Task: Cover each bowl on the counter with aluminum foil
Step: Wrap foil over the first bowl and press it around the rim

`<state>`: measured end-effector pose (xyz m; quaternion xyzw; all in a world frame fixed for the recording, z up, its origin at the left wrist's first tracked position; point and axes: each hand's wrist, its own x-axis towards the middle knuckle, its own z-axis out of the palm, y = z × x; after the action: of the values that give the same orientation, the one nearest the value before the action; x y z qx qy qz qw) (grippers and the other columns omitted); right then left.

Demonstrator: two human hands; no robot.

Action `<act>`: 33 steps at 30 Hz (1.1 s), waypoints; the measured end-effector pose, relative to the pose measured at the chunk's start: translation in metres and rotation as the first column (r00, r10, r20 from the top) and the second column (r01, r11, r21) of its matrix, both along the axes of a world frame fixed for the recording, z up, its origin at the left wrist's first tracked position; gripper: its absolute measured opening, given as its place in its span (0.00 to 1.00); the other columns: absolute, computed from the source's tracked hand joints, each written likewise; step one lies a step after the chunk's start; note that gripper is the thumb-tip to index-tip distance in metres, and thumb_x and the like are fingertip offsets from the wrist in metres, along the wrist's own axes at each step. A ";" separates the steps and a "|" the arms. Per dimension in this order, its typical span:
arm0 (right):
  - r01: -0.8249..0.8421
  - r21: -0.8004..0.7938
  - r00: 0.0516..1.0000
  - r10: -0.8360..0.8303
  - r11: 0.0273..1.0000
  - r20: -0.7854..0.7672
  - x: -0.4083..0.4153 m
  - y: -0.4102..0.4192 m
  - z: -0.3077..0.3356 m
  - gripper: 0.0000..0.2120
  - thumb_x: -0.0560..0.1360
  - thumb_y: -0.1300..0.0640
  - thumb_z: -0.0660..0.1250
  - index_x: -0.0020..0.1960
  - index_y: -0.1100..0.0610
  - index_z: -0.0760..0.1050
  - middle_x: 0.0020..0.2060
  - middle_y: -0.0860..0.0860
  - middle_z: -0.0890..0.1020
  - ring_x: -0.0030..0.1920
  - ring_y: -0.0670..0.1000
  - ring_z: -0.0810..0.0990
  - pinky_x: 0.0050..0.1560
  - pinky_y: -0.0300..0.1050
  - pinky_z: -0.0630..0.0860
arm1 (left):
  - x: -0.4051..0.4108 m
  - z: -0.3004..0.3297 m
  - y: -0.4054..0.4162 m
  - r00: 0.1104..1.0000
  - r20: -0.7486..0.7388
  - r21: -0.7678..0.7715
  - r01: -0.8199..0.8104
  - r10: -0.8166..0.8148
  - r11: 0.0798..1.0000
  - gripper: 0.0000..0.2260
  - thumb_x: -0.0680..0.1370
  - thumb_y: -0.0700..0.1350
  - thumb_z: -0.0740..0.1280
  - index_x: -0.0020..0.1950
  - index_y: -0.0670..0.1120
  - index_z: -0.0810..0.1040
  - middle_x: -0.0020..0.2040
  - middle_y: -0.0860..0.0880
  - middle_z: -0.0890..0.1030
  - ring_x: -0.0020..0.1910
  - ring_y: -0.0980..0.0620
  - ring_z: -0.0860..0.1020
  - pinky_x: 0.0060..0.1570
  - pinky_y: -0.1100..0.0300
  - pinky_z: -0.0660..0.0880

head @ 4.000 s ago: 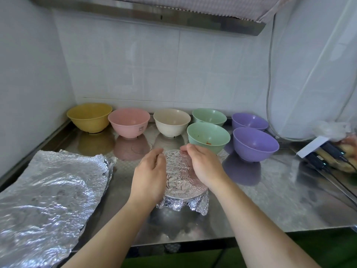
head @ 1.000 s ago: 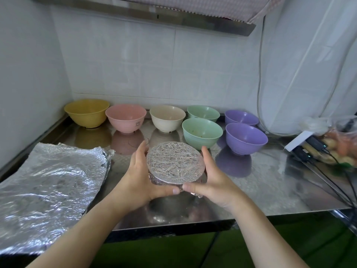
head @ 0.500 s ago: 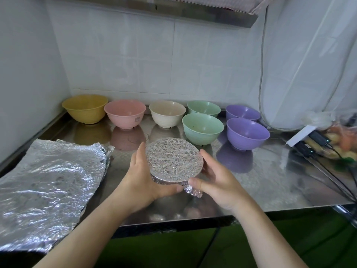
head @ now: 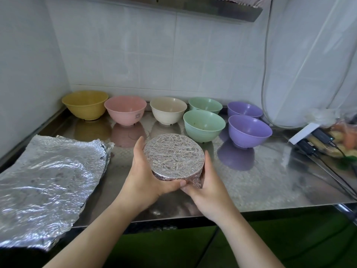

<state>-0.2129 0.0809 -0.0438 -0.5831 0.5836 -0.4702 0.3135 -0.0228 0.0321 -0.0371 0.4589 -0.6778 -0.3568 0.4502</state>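
A foil-covered bowl [head: 173, 156] is held just above the steel counter [head: 260, 186], its top wrapped tight in crinkled foil. My left hand [head: 143, 176] grips its left side and my right hand [head: 206, 184] cups its right side and underside. Behind it stand uncovered bowls: a yellow bowl [head: 85, 104], a pink bowl [head: 125, 109], a cream bowl [head: 168, 109], two green bowls [head: 203, 124] and two purple bowls [head: 249, 130]. A stack of foil sheets [head: 46, 182] lies flat at the left.
White tiled walls close in the back and left. At the right edge lie a cable, black chargers [head: 313, 144] and a bag of vegetables [head: 343, 140]. A white curtain hangs at the right. The counter's front edge runs just below my hands.
Four seconds ago both hands pressed foil down over the bowl on the counter. Since then they have lifted the wrapped bowl and now hold it by its sides, tucking foil underneath.
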 end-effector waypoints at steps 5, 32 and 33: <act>0.087 0.004 0.990 -0.087 0.996 0.108 0.027 -0.001 -0.005 0.42 0.73 0.66 0.73 0.78 0.44 0.57 0.70 0.40 0.78 0.70 0.40 0.76 0.76 0.51 0.71 | -0.004 -0.004 0.000 0.999 -0.043 0.036 -0.017 0.018 0.999 0.72 0.50 0.66 0.86 0.83 0.56 0.46 0.76 0.55 0.68 0.76 0.59 0.66 0.78 0.55 0.63; 0.360 0.284 0.822 -0.159 0.889 -0.547 -0.005 0.023 0.043 0.14 0.70 0.58 0.59 0.50 0.61 0.78 0.64 0.62 0.77 0.67 0.62 0.72 0.67 0.51 0.72 | 0.004 -0.003 0.000 0.998 0.047 0.007 -0.039 0.038 0.999 0.72 0.52 0.68 0.85 0.84 0.50 0.47 0.79 0.51 0.62 0.78 0.57 0.61 0.80 0.51 0.60; 0.401 0.211 0.833 -0.259 0.891 -0.489 -0.012 0.019 0.044 0.14 0.72 0.60 0.61 0.54 0.60 0.79 0.63 0.59 0.79 0.64 0.61 0.75 0.63 0.51 0.73 | 0.004 -0.003 0.000 0.998 0.046 0.010 -0.035 0.035 0.999 0.72 0.52 0.67 0.86 0.84 0.50 0.47 0.79 0.51 0.61 0.78 0.57 0.61 0.80 0.52 0.60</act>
<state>-0.2246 0.1002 0.0003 -0.5090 0.7979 -0.2748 0.1699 -0.0186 0.0317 -0.0401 0.4810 -0.6778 -0.3419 0.4385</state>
